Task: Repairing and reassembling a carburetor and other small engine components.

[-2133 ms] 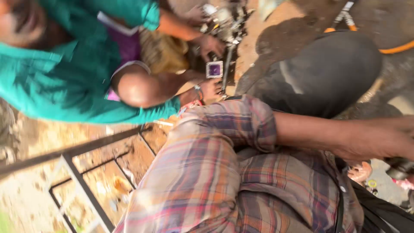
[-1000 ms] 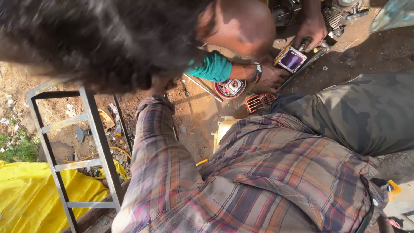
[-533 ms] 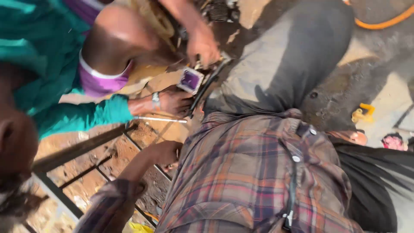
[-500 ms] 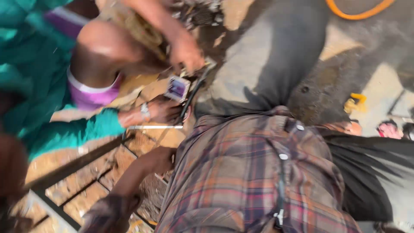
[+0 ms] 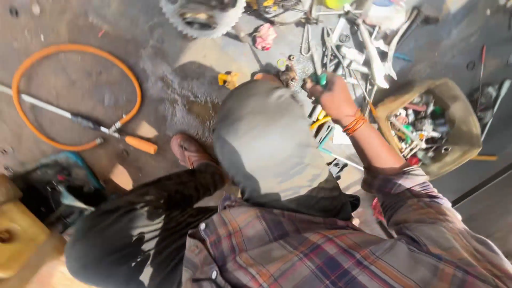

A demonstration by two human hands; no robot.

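My right hand (image 5: 335, 97), with orange bands at the wrist, reaches out past my bent knee in grey trousers (image 5: 266, 138). It is closed around a small green-handled tool (image 5: 320, 79) just above a heap of loose metal tools and parts (image 5: 362, 45) on the ground. An open tan bag (image 5: 453, 112) full of small tools lies just right of the forearm. My plaid shirt fills the bottom of the view. My left hand does not show; the knee may hide it.
An orange hose loop (image 5: 32, 74) lies at the left with an orange-handled screwdriver (image 5: 140, 144) across it. A toothed sprocket (image 5: 205, 13) and a pink rag (image 5: 265, 37) lie at the top. A yellow container (image 5: 16, 229) stands bottom left. My sandalled foot (image 5: 188, 151) rests mid-frame.
The view has swung away from the person in teal and the metal frame to the tool pile. My right hand now grips a green-handled tool there.
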